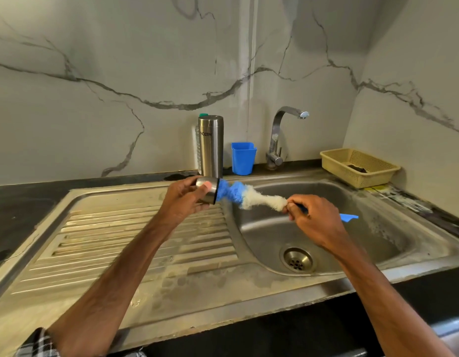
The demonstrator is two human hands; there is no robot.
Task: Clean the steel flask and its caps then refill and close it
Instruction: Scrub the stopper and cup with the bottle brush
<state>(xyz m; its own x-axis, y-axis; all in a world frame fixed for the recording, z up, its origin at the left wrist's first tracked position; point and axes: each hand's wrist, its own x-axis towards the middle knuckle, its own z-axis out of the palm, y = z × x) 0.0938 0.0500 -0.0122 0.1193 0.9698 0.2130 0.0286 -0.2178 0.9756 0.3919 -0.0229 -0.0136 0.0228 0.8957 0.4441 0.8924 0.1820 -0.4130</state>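
A grey-veined marble wall (pixel 120 73) fills the far side of the scene. Below it a steel sink (pixel 120 240) is set into a dark counter (pixel 22 202). The ribbed draining part is on the left and the round basin (pixel 365 228) is on the right.

On the far right corner of the counter stands a pale yellow basket (pixel 336 163) with something dark inside. The steel flask (pixel 211 148) stands upright on the far edge, just behind the draining part, and its printed letters read upside down. A clear bottle (pixel 197 145) with a green top is mostly hidden behind it. The tap (pixel 277 135) rises at the far rim of the basin, and a blue cup (pixel 242 159) stands between the flask and the tap.

Both hands are held over the near-left edge of the basin. The left hand (pixel 182 202) has its fingers curled around a steel cap (pixel 210 189), the thumb on its side, and the open mouth of the cap faces right. The right hand (pixel 313 217) pinches the handle of a brush (pixel 249 197) just where the bristles end; the blue end of the handle sticks out to the right of the hand. The blue tip of the bristles is inside the cap, and the white bristles lie between the two hands.

The drain (pixel 297 260) is in the near part of the basin.
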